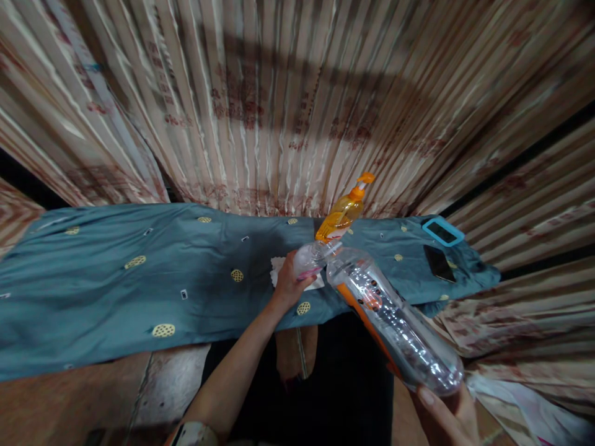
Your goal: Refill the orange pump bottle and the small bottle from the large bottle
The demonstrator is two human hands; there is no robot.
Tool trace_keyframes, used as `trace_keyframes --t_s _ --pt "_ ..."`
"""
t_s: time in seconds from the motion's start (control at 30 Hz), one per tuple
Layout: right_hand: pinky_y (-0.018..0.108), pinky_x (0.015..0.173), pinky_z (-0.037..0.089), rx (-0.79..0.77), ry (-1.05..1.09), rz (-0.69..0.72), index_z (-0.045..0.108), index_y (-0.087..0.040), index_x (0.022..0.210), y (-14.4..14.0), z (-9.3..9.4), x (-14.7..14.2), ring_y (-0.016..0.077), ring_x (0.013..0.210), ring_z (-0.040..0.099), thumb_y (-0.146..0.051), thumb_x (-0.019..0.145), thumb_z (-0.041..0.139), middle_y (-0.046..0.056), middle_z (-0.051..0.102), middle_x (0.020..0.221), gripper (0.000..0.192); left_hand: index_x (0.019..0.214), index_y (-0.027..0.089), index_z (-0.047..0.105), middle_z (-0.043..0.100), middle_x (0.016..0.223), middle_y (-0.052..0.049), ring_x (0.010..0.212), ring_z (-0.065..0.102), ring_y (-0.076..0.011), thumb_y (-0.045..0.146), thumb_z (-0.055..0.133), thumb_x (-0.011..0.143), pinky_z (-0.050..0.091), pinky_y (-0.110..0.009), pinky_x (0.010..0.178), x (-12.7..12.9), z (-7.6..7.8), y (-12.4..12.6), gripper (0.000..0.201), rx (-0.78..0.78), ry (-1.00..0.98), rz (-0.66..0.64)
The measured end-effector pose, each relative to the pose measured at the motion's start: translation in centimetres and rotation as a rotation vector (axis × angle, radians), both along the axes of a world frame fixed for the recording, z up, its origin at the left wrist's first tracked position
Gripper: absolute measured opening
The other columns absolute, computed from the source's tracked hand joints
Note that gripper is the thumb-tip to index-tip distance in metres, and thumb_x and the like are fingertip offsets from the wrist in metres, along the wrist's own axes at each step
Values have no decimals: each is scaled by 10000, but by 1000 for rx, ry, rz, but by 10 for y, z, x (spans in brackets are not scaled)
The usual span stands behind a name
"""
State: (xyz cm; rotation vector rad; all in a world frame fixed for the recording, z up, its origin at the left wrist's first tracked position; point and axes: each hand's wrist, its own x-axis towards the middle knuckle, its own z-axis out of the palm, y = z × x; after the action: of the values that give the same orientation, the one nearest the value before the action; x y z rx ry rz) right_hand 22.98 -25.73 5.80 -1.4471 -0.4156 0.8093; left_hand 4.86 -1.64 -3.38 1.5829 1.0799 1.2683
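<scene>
A small bottle (310, 259) was held in the left hand (289, 286), its mouth met by a large bottle (395, 319) tilted up from the right hand (445, 416). A pump bottle (344, 210) was stood just behind the left hand, on the cloth-covered table (139, 272). A napkin (277, 267) was laid under the left hand. Two phones (440, 248) were placed behind the right hand.

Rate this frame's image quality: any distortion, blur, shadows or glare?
Head view: strong wide-angle bending, so the curtain stripes fan out and the blue cloth bows. The curtain looks slightly soft. A broad shadow crosses it, and the floor below is dark. Highlights glint on the clear bottle held by both hands; left hand, right hand.
</scene>
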Motion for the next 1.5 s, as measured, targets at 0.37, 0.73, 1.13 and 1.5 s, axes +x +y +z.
trace_keyframes --t_s 0.37,0.73,1.13,1.5 --pt "580 1107 486 -8 -177 12 501 -247 1504 -6 -7 11 433 1395 524 -474 674 897 141 541 1554 947 1208 191 520 674 1146 -85 1084 667 -308 232 797 690 527 -463 974 0 -3 1 589 15 -14 -11" --pt "728 1233 175 -63 -188 -31 403 -226 1539 -3 6 -1 537 1492 337 -552 597 917 193 455 1588 1121 1209 215 539 684 1134 -64 1054 671 -294 254 806 691 533 -433 943 0 -2 1 584 18 -28 -11" --pt "767 1220 165 -34 -310 -34 469 -235 1511 -10 -8 9 517 1488 367 -535 659 880 164 482 1588 992 1215 210 536 680 1148 -60 1056 671 -287 242 813 694 533 -442 954 0 -2 1 591 16 4 0" --pt "698 1255 103 -89 -278 -83 426 -160 1505 -3 12 -6 545 1485 337 -601 556 927 224 450 1592 1160 1202 222 535 674 1144 -57 1065 657 -290 233 809 683 518 -454 968 -1 -2 2 587 -10 -5 -18"
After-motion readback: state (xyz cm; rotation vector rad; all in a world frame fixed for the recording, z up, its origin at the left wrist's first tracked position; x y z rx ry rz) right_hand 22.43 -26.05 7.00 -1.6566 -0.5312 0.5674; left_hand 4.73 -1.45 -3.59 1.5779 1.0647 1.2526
